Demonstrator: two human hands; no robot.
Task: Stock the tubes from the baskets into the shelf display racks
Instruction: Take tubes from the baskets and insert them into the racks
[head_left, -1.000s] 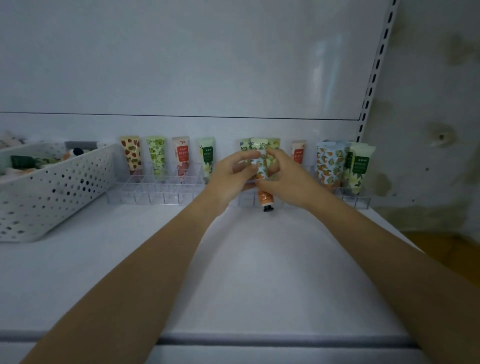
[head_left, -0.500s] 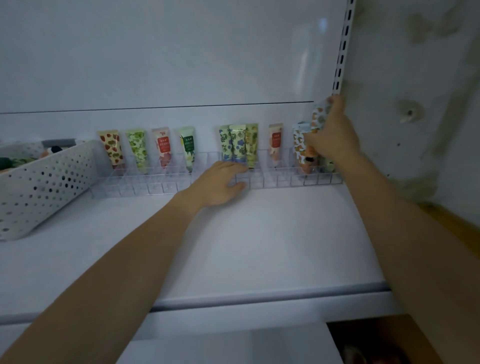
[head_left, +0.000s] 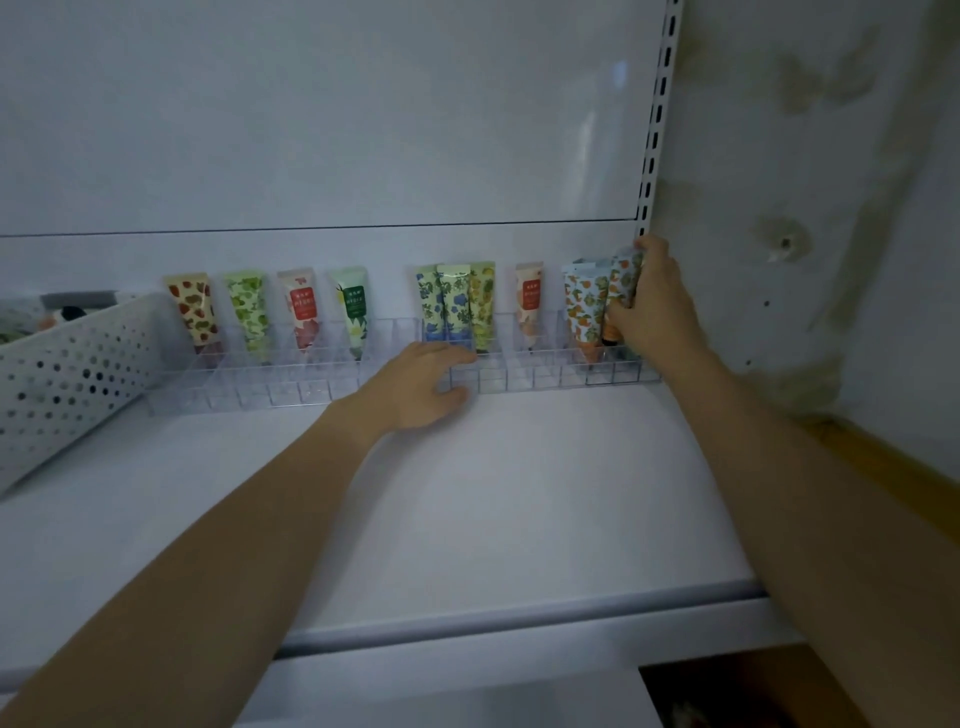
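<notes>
Orange-patterned soft tube (head_left: 623, 283) is being clamped by right hand (head_left: 657, 312), probably seating cap-down at clear plastic rack (head_left: 519, 375) right end; flat-fingered left hand (head_left: 421, 384) is bracing rack.

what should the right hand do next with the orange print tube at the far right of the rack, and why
Probably ease the orange print tube down until its cap seats in the end slot, then let go. The right hand grips it cap down beside a matching tube, and whether it is fully seated is hidden. The left hand rests on the rack.
</notes>
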